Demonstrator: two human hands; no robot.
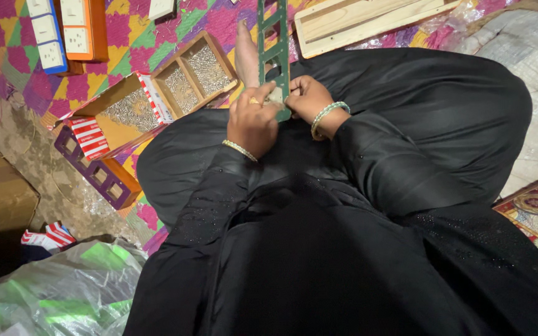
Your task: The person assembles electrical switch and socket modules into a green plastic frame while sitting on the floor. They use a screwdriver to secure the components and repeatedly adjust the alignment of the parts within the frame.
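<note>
Left hand, grip curled tight against the lower end of a long green frame, thumb and fingers pinching its edge. Right hand, grip closed on the same end from the other side. Frame narrow, flat, with rectangular cut-outs, rising away from the lap. Left of the frame, a wooden tray of small silver screws.

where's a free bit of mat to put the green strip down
Free mat shows between the divided screw tray and the long wooden frame. The left side is crowded: screw box, switch boards, purple frame. Both hands hold the green strip.
</note>
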